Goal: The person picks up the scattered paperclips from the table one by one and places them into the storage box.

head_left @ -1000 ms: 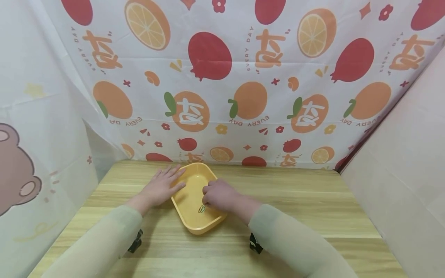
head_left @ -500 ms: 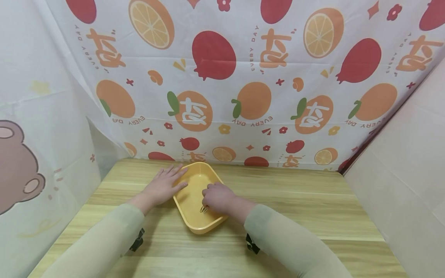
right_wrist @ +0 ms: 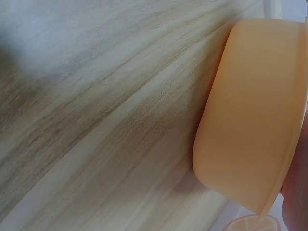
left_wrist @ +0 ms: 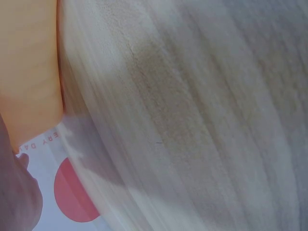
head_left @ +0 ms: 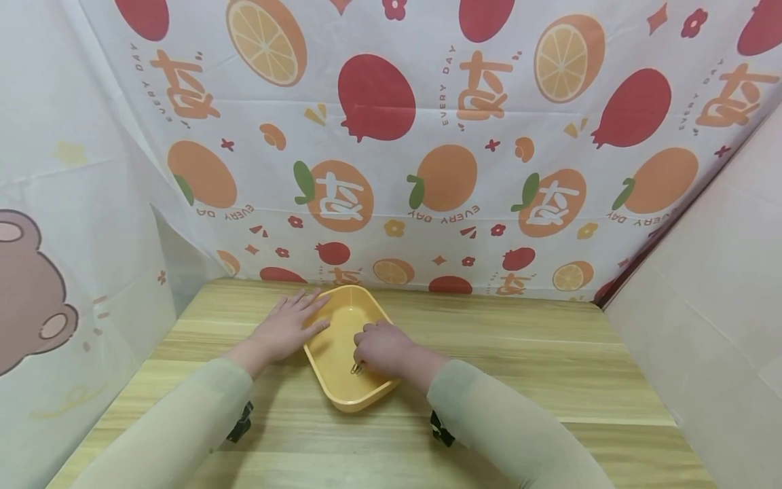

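Wire paper clip (head_left: 356, 369) pinched by right hand (head_left: 380, 348), smooth rounded yellow plastic tub (head_left: 342, 401), left hand (head_left: 286, 329) flat beside.

A person's left hand (head_left: 282, 331) lies flat, fingers straight, on a wooden table (head_left: 525, 367), touching the rim of a yellow tub (head_left: 338, 353) at its 9 o'clock. The right hand (head_left: 381, 348) reaches in over the tub's rim from 3 o'clock, fingers curled, pinching a paper clip (head_left: 356, 369) near the tub's 6 o'clock end. A fruit-print cloth (head_left: 427, 136) hangs at 12 o'clock.
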A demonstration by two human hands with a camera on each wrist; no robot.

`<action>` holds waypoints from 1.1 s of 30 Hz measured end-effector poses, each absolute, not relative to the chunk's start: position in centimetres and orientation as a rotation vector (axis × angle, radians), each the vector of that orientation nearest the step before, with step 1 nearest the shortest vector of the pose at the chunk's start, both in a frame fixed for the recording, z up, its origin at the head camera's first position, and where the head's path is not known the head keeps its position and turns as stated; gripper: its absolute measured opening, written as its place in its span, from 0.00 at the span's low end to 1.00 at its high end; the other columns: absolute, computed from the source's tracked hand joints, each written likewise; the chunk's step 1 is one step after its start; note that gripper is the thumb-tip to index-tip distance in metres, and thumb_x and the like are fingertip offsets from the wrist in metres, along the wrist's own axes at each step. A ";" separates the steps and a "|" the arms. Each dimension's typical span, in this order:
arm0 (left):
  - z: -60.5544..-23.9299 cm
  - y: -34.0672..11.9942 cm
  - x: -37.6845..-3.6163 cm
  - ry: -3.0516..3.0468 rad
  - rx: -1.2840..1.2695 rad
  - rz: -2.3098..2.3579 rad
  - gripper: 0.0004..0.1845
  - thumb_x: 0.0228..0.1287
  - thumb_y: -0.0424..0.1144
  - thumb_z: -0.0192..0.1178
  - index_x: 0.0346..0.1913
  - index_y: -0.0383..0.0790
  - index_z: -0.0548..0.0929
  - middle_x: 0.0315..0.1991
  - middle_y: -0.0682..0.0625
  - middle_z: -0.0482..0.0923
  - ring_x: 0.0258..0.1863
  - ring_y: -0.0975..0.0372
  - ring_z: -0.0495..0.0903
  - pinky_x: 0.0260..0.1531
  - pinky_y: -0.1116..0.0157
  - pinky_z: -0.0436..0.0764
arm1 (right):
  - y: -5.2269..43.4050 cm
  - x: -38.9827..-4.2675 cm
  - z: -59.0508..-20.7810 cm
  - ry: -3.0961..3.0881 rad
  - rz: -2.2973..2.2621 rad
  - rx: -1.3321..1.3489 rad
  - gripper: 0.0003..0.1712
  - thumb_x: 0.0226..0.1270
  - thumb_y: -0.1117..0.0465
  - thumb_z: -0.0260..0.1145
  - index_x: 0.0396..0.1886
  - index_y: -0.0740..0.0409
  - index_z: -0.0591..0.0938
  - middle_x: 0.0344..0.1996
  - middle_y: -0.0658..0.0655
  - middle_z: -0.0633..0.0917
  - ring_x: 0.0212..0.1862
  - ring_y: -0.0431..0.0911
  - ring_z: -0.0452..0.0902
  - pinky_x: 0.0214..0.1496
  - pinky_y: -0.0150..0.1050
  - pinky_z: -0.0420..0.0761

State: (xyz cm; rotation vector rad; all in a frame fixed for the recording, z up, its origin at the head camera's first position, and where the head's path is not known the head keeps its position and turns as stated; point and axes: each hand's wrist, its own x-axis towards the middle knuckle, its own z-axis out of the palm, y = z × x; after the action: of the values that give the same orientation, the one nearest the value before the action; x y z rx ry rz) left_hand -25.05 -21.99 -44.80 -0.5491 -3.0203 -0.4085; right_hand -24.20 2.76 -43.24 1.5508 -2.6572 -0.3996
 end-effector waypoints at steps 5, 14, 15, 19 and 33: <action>-44.9 -21.9 -25.2 -3.021 -0.550 -0.402 0.35 0.75 0.59 0.47 0.78 0.51 0.57 0.79 0.46 0.49 0.77 0.41 0.45 0.72 0.38 0.44 | 3.0 -24.3 -43.2 -2.655 -0.349 1.520 0.08 0.66 0.53 0.66 0.32 0.34 0.89 0.30 0.40 0.77 0.36 0.40 0.70 0.36 0.35 0.70; -44.9 -22.0 -25.3 -3.037 -0.555 -0.399 0.38 0.74 0.66 0.41 0.79 0.52 0.56 0.79 0.46 0.47 0.77 0.41 0.43 0.72 0.38 0.40 | 4.2 -24.9 -42.4 -2.648 -0.203 1.454 0.08 0.67 0.51 0.68 0.42 0.35 0.90 0.37 0.41 0.82 0.40 0.40 0.74 0.41 0.34 0.74; -45.0 -22.0 -25.4 -3.038 -0.554 -0.397 0.38 0.73 0.68 0.39 0.79 0.52 0.56 0.79 0.46 0.47 0.77 0.41 0.43 0.72 0.38 0.40 | 4.4 -24.9 -42.2 -2.651 -0.177 1.448 0.08 0.67 0.51 0.68 0.43 0.36 0.90 0.38 0.42 0.83 0.41 0.40 0.74 0.43 0.34 0.75; -44.9 -22.0 -25.4 -3.042 -0.556 -0.388 0.40 0.72 0.70 0.37 0.79 0.52 0.55 0.80 0.46 0.46 0.77 0.41 0.43 0.72 0.38 0.40 | 5.1 -24.9 -41.5 -2.666 -0.084 1.408 0.09 0.67 0.50 0.69 0.45 0.39 0.90 0.40 0.43 0.83 0.44 0.40 0.77 0.47 0.36 0.77; -44.9 -22.0 -25.2 -3.033 -0.559 -0.398 0.38 0.74 0.65 0.42 0.79 0.50 0.56 0.79 0.45 0.47 0.77 0.41 0.43 0.72 0.37 0.42 | 9.4 -24.3 -39.6 -2.593 0.239 1.232 0.10 0.65 0.53 0.72 0.45 0.44 0.91 0.39 0.46 0.85 0.42 0.42 0.77 0.48 0.38 0.78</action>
State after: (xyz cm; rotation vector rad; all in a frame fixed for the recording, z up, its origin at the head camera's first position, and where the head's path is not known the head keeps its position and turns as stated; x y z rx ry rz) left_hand -25.20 -22.02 -44.94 -0.5591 -3.0325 -0.3978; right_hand -24.28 9.39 -39.57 1.2316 -2.5926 0.2389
